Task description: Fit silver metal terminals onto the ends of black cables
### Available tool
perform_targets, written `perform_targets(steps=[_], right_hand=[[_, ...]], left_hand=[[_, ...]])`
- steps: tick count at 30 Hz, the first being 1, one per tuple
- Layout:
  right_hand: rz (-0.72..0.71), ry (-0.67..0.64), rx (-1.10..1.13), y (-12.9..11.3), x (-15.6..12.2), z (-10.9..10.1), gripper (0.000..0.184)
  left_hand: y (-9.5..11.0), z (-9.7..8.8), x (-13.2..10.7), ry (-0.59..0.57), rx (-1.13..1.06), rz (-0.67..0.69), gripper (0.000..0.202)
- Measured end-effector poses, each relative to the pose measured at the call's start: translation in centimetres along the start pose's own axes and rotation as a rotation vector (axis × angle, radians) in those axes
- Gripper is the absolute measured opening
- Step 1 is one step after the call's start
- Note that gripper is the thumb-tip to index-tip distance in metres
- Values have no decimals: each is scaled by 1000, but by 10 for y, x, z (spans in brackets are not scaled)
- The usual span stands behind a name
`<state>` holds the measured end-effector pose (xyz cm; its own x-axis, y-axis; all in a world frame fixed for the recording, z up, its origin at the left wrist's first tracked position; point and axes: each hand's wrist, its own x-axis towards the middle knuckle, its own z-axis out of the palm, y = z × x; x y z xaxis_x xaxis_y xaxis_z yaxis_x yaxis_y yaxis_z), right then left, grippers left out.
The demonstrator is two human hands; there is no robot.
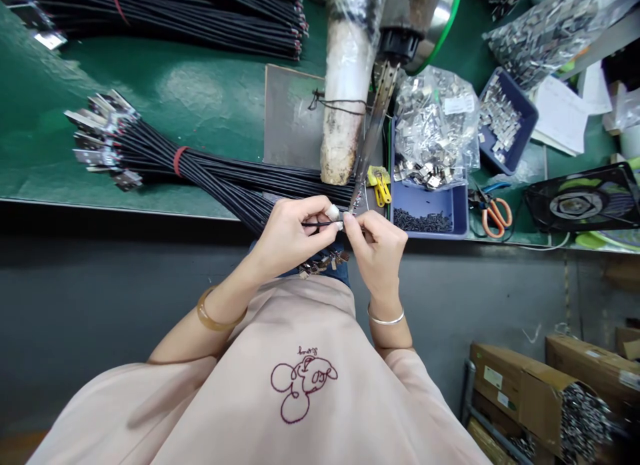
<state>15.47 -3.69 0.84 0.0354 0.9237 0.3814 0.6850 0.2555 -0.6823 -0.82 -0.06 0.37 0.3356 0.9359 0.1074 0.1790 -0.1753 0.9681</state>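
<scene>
My left hand (300, 235) is closed in a pinch around a thin black cable (316, 223). White covers sit on some of its fingertips. Right beside it, my right hand (377, 241) pinches at the cable's end, and the tiny piece between its fingers is too small to make out. A bundle of black cables (220, 175) with metal connectors at its far left end lies behind my hands, tied with a red band (180, 161). More metal connectors (320, 263) show below my hands, over my lap.
A wrapped white tube (343, 105) and a metal strip (377, 118) reach down close above my hands. To the right are a blue bin (457, 215) with small black parts and a bag of metal connectors (437, 118), a yellow clip (381, 186), orange-handled pliers (495, 217) and a fan (583, 201).
</scene>
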Motion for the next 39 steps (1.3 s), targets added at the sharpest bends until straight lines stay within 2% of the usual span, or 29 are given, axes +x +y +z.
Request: perform_targets(steps=[3, 6, 11, 14, 16, 18, 20, 22, 25, 27, 30, 32, 37, 39], right_hand=[[68, 54, 75, 0, -2, -4, 22], [127, 14, 134, -1, -4, -8, 12], [106, -99, 197, 1, -4, -6, 13], [93, -93, 209, 3, -6, -7, 15], [84, 9, 231, 3, -8, -9, 14], [49, 202, 283, 2, -10, -12, 11], [12, 387, 303, 0, -12, -15, 17], [-8, 451, 270, -2, -13, -16, 22], [7, 327, 246, -1, -15, -13, 14], [69, 190, 329, 1, -15, -8, 6], [163, 56, 461, 4, -13, 0, 7], [147, 70, 424, 5, -12, 3, 6], [-106, 157, 87, 3, -9, 0, 12], [-124, 155, 76, 3, -8, -2, 12]], left_hand=[[0, -1, -2, 10, -31, 1, 6], [0, -2, -3, -1, -24, 11, 5], [-3, -4, -3, -13, 2, 75, 9], [-3, -4, -3, -5, -13, 132, 10], [-1, -3, -3, 13, -37, 133, 9], [3, -1, -4, 38, -71, 95, 9], [6, 1, -4, 60, -109, 43, 9], [8, 2, -3, 75, -138, 3, 9], [9, 2, -1, 78, -159, -36, 10], [9, 1, 0, 79, -150, -51, 12], [8, 2, 0, 83, -110, -32, 13], [7, 5, -1, 85, -50, 2, 13], [6, 12, -2, 146, 124, 111, 13], [6, 14, -1, 170, 121, 122, 11]])
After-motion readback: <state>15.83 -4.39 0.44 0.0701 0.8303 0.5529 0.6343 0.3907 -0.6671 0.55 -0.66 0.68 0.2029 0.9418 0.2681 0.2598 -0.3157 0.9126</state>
